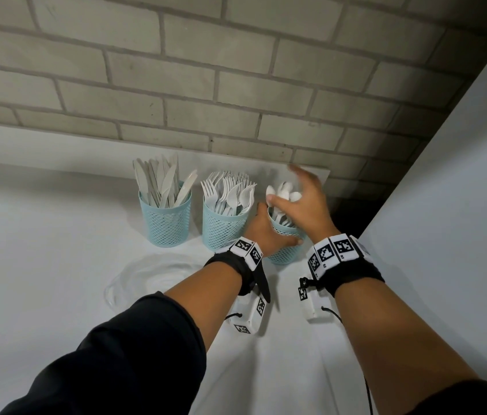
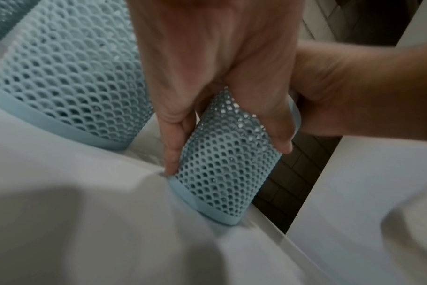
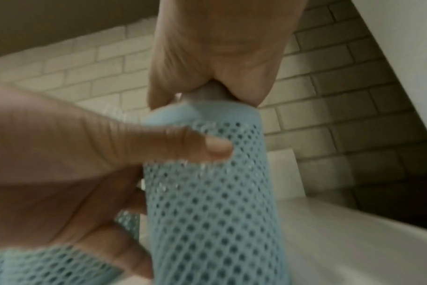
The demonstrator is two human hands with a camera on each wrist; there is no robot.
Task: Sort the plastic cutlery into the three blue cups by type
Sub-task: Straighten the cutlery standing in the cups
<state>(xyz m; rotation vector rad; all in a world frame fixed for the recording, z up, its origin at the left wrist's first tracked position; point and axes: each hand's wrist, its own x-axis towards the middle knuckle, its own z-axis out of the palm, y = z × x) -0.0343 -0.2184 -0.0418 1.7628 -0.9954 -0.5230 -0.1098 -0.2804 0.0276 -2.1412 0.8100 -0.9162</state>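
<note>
Three blue mesh cups stand in a row by the brick wall. White knives fill the left cup [image 1: 165, 224]. The middle cup [image 1: 221, 230] holds forks, with a few spoon bowls among them. White spoons [image 1: 284, 191] stand in the right cup [image 1: 285, 253] [image 2: 222, 165] [image 3: 212, 192]. My left hand [image 1: 269, 232] [image 2: 219, 86] grips this cup round its side, thumb [image 3: 207, 147] on the near wall. My right hand [image 1: 299, 199] [image 3: 219, 57] hovers over the spoon tops with fingers spread, palm just above the rim.
A clear glass dish [image 1: 152, 280] lies on the white table [image 1: 41, 250] in front of the cups. A white panel [image 1: 460, 220] rises close on the right, with a dark gap behind the right cup. The brick wall [image 1: 176, 85] closes the back.
</note>
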